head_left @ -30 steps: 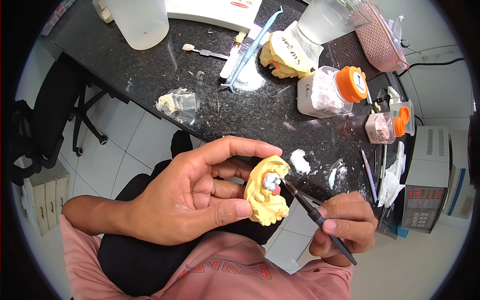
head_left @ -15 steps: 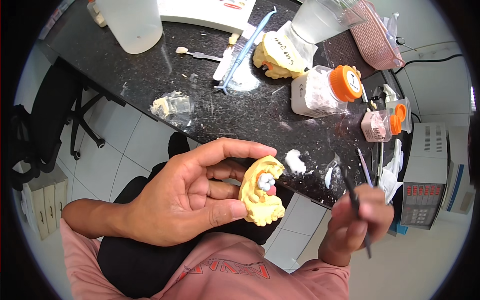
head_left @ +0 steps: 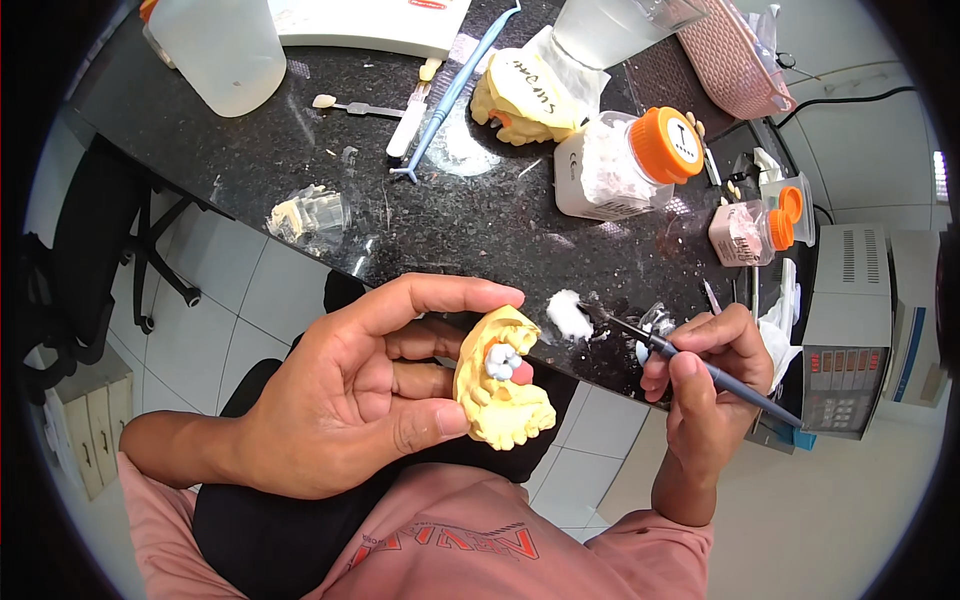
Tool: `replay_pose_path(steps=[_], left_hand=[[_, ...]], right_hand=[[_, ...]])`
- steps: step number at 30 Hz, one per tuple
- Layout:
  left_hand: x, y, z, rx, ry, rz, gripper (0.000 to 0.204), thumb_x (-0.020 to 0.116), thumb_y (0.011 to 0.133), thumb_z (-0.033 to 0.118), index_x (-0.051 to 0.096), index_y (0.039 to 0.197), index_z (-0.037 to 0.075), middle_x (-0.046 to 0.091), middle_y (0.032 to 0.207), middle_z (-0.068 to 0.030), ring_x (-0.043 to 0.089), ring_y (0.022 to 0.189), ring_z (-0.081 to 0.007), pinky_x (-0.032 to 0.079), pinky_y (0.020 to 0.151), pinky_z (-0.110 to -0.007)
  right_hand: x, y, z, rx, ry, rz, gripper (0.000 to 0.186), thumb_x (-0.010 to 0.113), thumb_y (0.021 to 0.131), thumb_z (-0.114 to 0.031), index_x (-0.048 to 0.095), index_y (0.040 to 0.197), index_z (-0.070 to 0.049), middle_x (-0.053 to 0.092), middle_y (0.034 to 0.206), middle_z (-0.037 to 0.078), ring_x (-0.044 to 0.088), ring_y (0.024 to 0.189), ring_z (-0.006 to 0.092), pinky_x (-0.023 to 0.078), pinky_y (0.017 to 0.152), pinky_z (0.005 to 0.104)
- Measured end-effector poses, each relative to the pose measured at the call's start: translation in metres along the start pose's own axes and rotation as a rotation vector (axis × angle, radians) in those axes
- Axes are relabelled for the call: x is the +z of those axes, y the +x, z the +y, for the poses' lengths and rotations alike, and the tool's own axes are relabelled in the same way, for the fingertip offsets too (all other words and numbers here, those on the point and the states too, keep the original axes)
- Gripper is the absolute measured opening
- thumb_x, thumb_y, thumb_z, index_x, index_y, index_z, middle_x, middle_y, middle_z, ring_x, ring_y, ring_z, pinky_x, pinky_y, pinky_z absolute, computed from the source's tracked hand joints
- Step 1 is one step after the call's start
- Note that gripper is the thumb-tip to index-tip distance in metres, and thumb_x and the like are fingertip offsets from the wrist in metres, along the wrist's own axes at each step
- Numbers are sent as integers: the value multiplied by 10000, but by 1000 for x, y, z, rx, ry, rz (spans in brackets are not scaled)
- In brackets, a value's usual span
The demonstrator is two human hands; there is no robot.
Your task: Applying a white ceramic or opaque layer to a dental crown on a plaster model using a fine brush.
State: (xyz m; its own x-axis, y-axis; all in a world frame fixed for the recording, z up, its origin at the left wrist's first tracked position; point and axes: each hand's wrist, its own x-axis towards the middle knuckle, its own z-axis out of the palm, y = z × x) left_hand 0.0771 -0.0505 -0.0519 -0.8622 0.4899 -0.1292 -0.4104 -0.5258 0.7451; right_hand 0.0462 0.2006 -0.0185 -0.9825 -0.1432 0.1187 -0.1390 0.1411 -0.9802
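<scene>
My left hand holds a yellow dental cast over my lap, fingers and thumb around its edge. On the cast sits a bluish-white molar shape beside orange and pink patches. My right hand grips a dark pen-like instrument, whose fine tip is at a white powder pile on the speckled black bench. Just right of that pile is a whitish smear, partly behind my fingers. Farther back are an orange-capped powder jar and a second yellow cast.
Across the back are a plastic jug, a blue double-ended tool, a water container and a pink basket. Small jars stand right, beside a control-panel machine. A black chair is left.
The instrument has left the molar on the cast and moved up and right to the powder pile, my right hand rising with it. The view has shifted slightly; the cast appears a little farther left.
</scene>
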Motion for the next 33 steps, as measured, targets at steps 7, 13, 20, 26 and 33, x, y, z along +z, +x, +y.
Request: replay_pose_path(steps=[7, 13, 20, 26, 33], left_hand=[[-1, 0, 1, -15, -4, -9, 581, 557, 885, -9, 238, 1371, -26, 499, 1235, -265, 533, 1176, -317, 431, 1024, -394], [-1, 0, 1, -16, 4, -6, 576, 552, 889, -10, 239, 1372, -24, 497, 1240, -268, 532, 1178, -313, 430, 1025, -390], [0, 0, 0, -1, -11, -23, 592, 576, 890, 19, 237, 1374, -24, 498, 1244, -259, 530, 1182, -296, 434, 1023, -376], [0, -1, 0, -6, -20, 5, 612, 590, 888, 28, 230, 1380, -22, 491, 1256, -248, 530, 1181, -278, 448, 1009, -362], [-1, 0, 1, -28, -10, -21, 609, 588, 886, 23, 231, 1378, -20, 489, 1256, -252, 531, 1181, -275, 448, 1007, -357]], right_hand=[[2, 0, 0, 3, -17, -2, 90, 623, 803, 34, 542, 841, 43, 609, 748, 116, 658, 648, 119, 556, 550, 200], [5, -2, 1, -19, -78, -5, 106, 617, 826, -16, 527, 856, 32, 589, 740, 117, 603, 582, 106, 505, 485, 193], [-2, -2, 13, -474, 97, -200, 150, 633, 781, 49, 578, 920, 59, 611, 759, 155, 626, 567, 152, 527, 498, 229], [8, -10, 9, -641, -153, -296, 179, 683, 765, 4, 642, 939, 3, 617, 781, 113, 631, 630, 204, 527, 522, 257], [13, -8, 11, -692, -227, -292, 234, 766, 741, -66, 625, 923, -21, 630, 773, 95, 655, 674, 210, 550, 550, 262]])
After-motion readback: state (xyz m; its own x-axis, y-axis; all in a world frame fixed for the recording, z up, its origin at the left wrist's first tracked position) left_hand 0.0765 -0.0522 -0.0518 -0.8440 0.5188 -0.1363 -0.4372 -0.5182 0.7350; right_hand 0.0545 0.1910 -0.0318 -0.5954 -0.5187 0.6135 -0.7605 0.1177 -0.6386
